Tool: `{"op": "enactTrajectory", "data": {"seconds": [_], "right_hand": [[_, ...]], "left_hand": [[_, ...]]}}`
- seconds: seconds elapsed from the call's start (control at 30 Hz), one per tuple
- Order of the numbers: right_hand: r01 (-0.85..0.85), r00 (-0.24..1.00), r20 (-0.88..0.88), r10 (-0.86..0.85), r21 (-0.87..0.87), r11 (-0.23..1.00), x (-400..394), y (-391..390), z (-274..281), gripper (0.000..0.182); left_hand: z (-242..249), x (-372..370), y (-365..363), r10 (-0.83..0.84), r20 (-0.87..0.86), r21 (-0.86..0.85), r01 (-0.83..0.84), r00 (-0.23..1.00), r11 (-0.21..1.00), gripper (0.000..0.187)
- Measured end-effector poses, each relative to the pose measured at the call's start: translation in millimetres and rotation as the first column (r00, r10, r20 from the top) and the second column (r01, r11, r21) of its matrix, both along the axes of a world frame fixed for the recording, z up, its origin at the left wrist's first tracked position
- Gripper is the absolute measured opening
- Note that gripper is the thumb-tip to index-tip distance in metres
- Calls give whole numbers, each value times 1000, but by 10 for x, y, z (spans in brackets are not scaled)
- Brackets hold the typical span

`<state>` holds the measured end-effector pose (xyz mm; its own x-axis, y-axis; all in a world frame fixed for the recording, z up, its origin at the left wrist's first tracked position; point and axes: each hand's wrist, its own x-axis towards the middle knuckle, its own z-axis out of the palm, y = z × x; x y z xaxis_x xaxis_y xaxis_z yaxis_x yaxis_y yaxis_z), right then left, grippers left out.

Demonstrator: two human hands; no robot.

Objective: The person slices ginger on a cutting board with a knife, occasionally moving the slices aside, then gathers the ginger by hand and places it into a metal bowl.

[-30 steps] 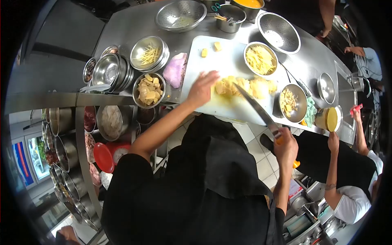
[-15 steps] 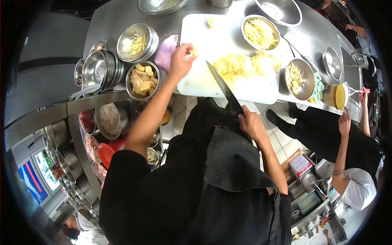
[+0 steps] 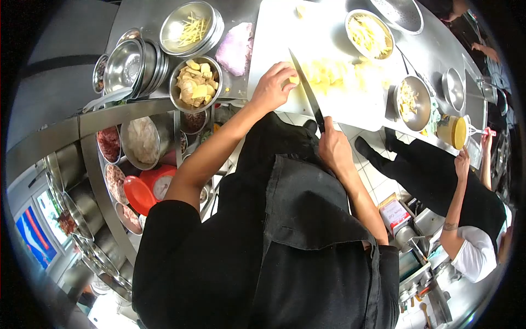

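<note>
The left hand (image 3: 273,86) rests on the near edge of the white cutting board (image 3: 329,38), fingers curled and pinched on a small yellow piece (image 3: 294,80) that lies on the board. The right hand (image 3: 334,151) is closed around the handle of a long knife (image 3: 307,90); the handle is hidden inside the fist, and only the dark blade shows, running from the hand toward 11 o'clock. Its edge stands just beside the yellow piece, on the side away from the left hand's palm; whether the blade touches the piece or the board cannot be told. The two hands are apart, with the blade between them.

At 1 o'clock from the left hand a loose heap of pale yellow slices (image 3: 334,74) lies on the board, washed out by glare so that single slices are hard to make out. Beyond it, a steel bowl of yellow shreds (image 3: 370,34) stands on the board. A colander (image 3: 402,12) at the top is cut off by the frame.

At 9 o'clock from the left hand, a steel bowl of chunky yellow pieces (image 3: 195,83) stands on the steel counter (image 3: 137,16), with a pinkish cloth (image 3: 235,48) at 11 o'clock. At 3 o'clock from the board sits another bowl of slices (image 3: 411,103). A co-worker's arm (image 3: 455,203) shows at the right edge.
</note>
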<state>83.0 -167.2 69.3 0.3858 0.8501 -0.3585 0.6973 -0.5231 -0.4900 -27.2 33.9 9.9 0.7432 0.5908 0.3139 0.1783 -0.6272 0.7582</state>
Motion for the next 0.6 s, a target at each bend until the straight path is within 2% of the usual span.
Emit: {"op": "enactTrajectory", "data": {"seconds": [0.1,0.17,0.27,0.3,0.43,0.5,0.53,0.6], "right_hand": [[30,999,23,-30,-24,999,-15,20,42,27],[47,999,8,-47,-24,999,-16,23,60,27],[72,997,-2,-72,-9,997,-18,2,74,27],[74,997,5,-74,5,997,-16,1,74,28],[129,990,-54,-131,-51,990,2,0,62,32],[132,989,-71,-133,-23,991,0,-5,72,32],[134,988,-71,-135,-24,991,-9,-14,58,32],[79,997,-1,-79,16,997,-20,-18,18,29]], "left_hand": [[4,51,-16,15,12,57,-16,1000,998,31],[40,76,-16,70,18,-38,-69,997,997,36],[237,67,53,68,-73,-10,-69,995,998,37],[230,54,92,60,-94,-91,-69,994,993,36],[146,52,183,4,-126,-107,-18,992,994,38],[64,95,155,13,-33,101,-9,999,995,37],[27,107,131,11,-34,101,-7,999,995,37],[-43,131,105,69,-74,-119,-77,995,990,35]]}}
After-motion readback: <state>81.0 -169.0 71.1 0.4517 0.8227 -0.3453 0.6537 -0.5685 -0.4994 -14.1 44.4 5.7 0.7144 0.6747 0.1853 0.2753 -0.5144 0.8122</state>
